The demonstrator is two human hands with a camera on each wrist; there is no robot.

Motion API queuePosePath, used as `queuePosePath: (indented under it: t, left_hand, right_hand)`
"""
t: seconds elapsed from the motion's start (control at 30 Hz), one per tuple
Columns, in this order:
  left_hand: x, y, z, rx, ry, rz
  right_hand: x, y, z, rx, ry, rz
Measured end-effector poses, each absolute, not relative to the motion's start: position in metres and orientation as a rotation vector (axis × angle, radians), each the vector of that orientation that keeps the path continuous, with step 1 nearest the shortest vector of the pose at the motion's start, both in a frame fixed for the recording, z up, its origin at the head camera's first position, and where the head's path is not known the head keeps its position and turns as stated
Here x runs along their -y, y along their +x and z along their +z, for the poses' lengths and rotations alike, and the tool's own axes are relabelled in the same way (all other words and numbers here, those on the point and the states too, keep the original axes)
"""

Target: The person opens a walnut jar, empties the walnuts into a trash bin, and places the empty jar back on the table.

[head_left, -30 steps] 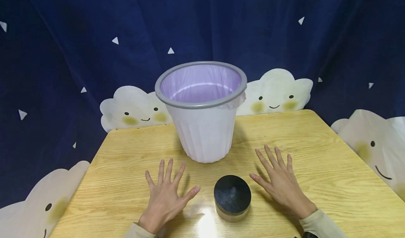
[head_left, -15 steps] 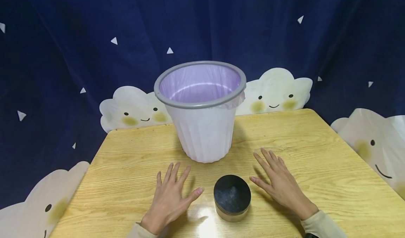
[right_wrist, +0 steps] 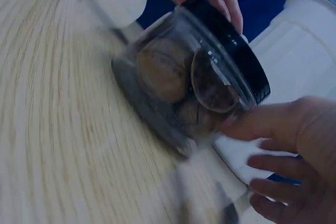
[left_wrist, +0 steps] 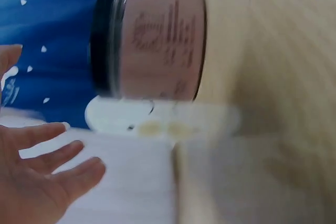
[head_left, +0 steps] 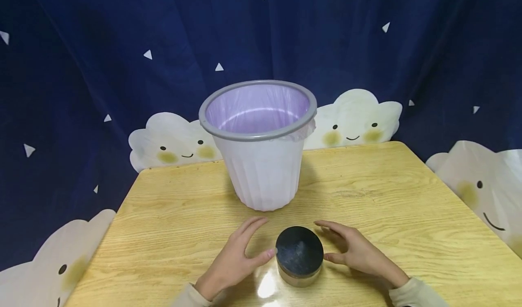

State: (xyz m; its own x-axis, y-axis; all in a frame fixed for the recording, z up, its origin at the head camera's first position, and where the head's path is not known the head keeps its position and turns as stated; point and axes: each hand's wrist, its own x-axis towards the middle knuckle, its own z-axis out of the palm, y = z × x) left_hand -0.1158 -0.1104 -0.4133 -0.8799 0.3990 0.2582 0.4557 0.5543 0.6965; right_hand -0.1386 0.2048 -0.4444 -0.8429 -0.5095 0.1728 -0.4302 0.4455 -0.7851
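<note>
A squat clear jar (head_left: 299,257) with a black lid (right_wrist: 231,45) stands upright on the wooden table. Several brown rounded pieces (right_wrist: 165,72) show through its wall, their kind unclear; a pinkish-brown label (left_wrist: 160,43) covers the other side. My left hand (head_left: 234,261) is just left of the jar, fingers slightly bent and apart, thumb tip by the lid's edge. On the other side, my right hand (head_left: 359,252) holds its thumb against or very close to the jar's wall; I cannot tell if it touches. Neither hand grips anything.
Behind the jar stands a white waste bin (head_left: 265,175) with a grey rim and a lilac inside, lined with a thin plastic bag. The wooden table (head_left: 171,207) ends at a dark blue curtain (head_left: 183,35) with white clouds.
Both hands have come inward toward the jar from either side. Their fingers, spread wide before, are now slightly bent. The jar and the bin have stayed in place.
</note>
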Motion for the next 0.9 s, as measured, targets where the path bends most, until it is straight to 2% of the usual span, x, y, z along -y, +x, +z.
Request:
queuePosePath:
  t: [0.33, 0.7, 0.9]
  left_hand:
    - [0.082, -0.127, -0.430, 2.530, -1.088, -1.367]
    - [0.064, -0.133, -0.445, 2.458, -1.329, -1.488]
    - [0.049, -0.138, -0.448, 2.351, -1.538, -1.500]
  right_hand:
    - [-0.192, -0.136, -0.463, -1.997, -0.944, -1.722]
    - [-0.179, -0.137, -0.479, -1.883, -0.995, -1.785]
    - [-0.174, -0.139, -0.484, -2.001, -1.183, -1.690]
